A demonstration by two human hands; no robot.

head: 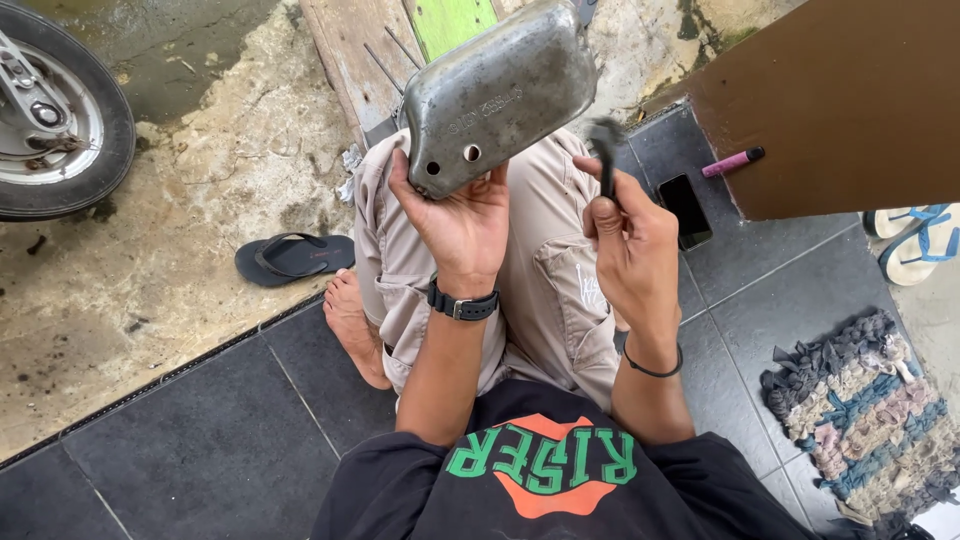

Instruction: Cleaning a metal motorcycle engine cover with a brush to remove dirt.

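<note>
The dull grey, dented metal cover with rounded corners (497,95) sits raised above the person's lap, tilted, its lower corner resting in the left hand (462,218). Two small holes show near that corner. The left hand's fingers are curled up around the lower edge, with the thumb pressed on the face. The part appears to be stiff sheet metal, probably light to moderate in weight, hard and somewhat slick; a grip along the rim or the lower corner suits it best, clear of any sharp edges.

The right hand (630,245) is closed around a dark, slim tool (605,150) that points upward just beside the cover. The tool's tip is blurred, and its type cannot be determined.

A black phone (685,210) lies on the dark grey floor tiles (200,450) near the right knee. A pink pen-shaped object (732,161) rests on a brown board (840,90). A black sandal (293,256) lies on the concrete, and a wheel (55,110) is cut off at the left edge. The cover's top end leaves the frame.
</note>
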